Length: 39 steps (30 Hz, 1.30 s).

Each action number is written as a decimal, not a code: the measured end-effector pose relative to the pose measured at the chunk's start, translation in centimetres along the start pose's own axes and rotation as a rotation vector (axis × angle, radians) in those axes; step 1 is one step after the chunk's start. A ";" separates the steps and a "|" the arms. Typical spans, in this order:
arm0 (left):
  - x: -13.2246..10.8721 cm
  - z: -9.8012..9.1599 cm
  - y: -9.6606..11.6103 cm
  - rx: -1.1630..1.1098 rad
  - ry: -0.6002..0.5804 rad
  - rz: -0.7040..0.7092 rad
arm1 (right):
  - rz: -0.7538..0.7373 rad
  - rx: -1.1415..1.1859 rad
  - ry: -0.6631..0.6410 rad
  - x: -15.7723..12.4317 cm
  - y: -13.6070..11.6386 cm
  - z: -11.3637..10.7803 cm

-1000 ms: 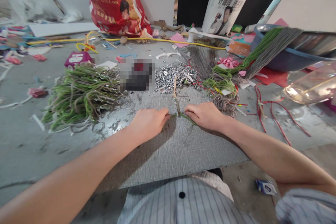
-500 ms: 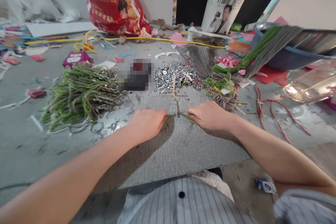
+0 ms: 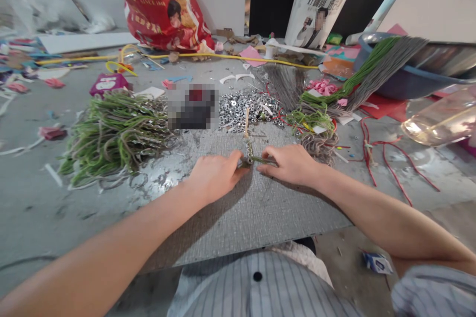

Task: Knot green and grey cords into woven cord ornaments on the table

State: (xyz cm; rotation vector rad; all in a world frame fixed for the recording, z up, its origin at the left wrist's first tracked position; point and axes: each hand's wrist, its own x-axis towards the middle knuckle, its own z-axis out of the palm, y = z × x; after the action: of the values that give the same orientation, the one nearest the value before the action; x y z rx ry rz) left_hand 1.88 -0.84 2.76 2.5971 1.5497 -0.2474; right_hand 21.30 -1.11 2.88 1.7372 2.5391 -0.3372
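A short braided cord (image 3: 249, 147) with shiny metal nuts along it runs toward me from a thin wooden stick (image 3: 247, 121) on the grey board. At its near end, my left hand (image 3: 215, 173) pinches the cord's left strands between thumb and fingers, close beside the last nut. My right hand (image 3: 292, 163) has its thumb and fingers on the green strand (image 3: 265, 160) that stretches out to the right. Both hands rest low over the board, with the braid between them. Some of the strand ends are hidden under my fingers.
Behind the braid lies a heap of metal nuts (image 3: 238, 109). Finished-looking green and grey cords (image 3: 115, 138) are piled left. On the right, long green and grey cords (image 3: 386, 67) hang over a blue basin (image 3: 401, 81), near red cords (image 3: 368, 146) and a clear bottle (image 3: 442, 114).
My hands have come closer together around the braid's near end. The strands, earlier pulled taut to both sides, are now held nearer the nuts, and my right fingers have spread a little.
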 end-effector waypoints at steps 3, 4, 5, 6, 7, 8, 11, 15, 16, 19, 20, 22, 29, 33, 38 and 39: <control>0.2 0.1 0.1 0.009 -0.004 0.007 | 0.030 -0.036 -0.018 0.1 -0.4 0.1; 0.2 0.1 0.1 0.010 -0.013 0.012 | 0.023 -0.049 -0.034 0.1 -0.4 0.1; 0.3 0.1 0.1 0.014 -0.020 0.014 | 0.005 -0.059 -0.050 0.0 -0.5 0.0; 0.3 0.1 0.0 0.019 -0.028 0.017 | -0.023 -0.062 -0.068 0.0 -0.5 -0.1; 0.3 0.1 0.0 0.025 -0.035 0.022 | -0.054 -0.060 -0.087 -0.1 -0.6 -0.2; 0.2 0.0 0.0 0.031 -0.041 0.030 | -0.083 -0.055 -0.105 -0.2 -0.6 -0.3; 0.0 -0.1 -0.1 0.048 -0.046 0.078 | -0.154 -0.028 -0.151 -0.4 -0.7 -0.5; -0.1 -0.3 -0.1 0.080 -0.066 0.167 | -0.226 -0.031 -0.179 -0.6 -0.7 -0.6; -0.1 -0.3 0.0 0.085 -0.075 0.186 | -0.237 -0.038 -0.184 -0.6 -0.7 -0.6; 0.0 -0.4 0.0 0.081 -0.101 0.236 | -0.254 -0.054 -0.194 -0.6 -0.8 -0.6; 0.0 -0.4 0.1 0.073 -0.105 0.246 | -0.253 -0.059 -0.194 -0.6 -1.0 -0.5; -0.1 -0.3 0.1 0.044 -0.098 0.247 | -0.241 -0.067 -0.188 -0.8 -1.5 -0.3; -0.4 -0.4 -0.1 -0.465 -0.065 0.051 | -0.166 0.160 -0.097 -0.9 -3.1 0.4; -0.2 -0.6 -0.4 -1.053 -0.203 -0.128 | -0.149 0.414 -0.028 -0.6 -3.5 0.5; -0.1 -0.5 -0.3 -1.442 -0.325 -0.229 | -0.181 0.455 0.029 -0.2 -3.7 0.6; -0.1 -0.5 -0.3 -1.463 -0.328 -0.224 | -0.190 0.441 0.042 -0.3 -3.8 0.6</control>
State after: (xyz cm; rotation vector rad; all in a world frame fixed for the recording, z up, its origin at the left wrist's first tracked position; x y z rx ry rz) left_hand 1.61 -0.69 3.29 1.1729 1.1323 0.3299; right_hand 17.82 -2.79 2.87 1.6276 2.8279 -0.9439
